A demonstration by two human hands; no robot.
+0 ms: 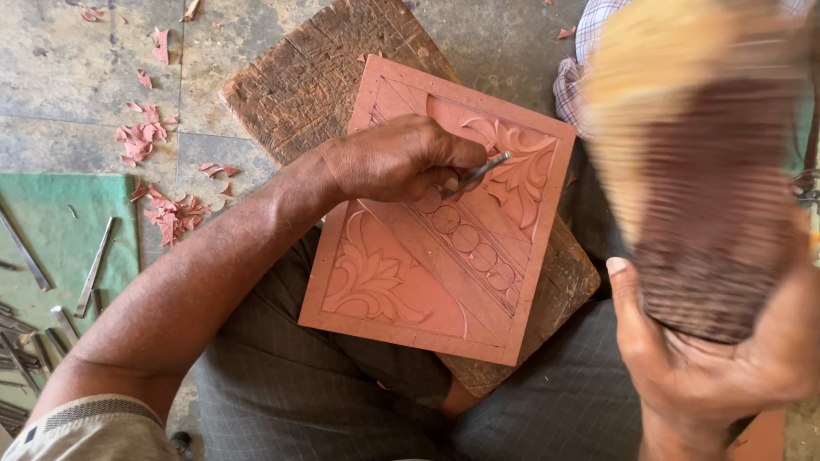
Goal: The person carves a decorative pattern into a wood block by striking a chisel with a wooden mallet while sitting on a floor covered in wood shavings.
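Head view: left hand fingers closed around thin metal chisel, tip just past fingertips on reddish rectangular carved clay panel. Panel lies under fingers on worn wooden block. Right hand fingers gripping blurred ridged wooden mallet, raised beside panel. Clay shavings, metal tools on floor.

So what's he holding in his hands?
Left hand grips a thin metal chisel by its upper shaft. Right hand holds a blurred wooden mallet at its lower end.
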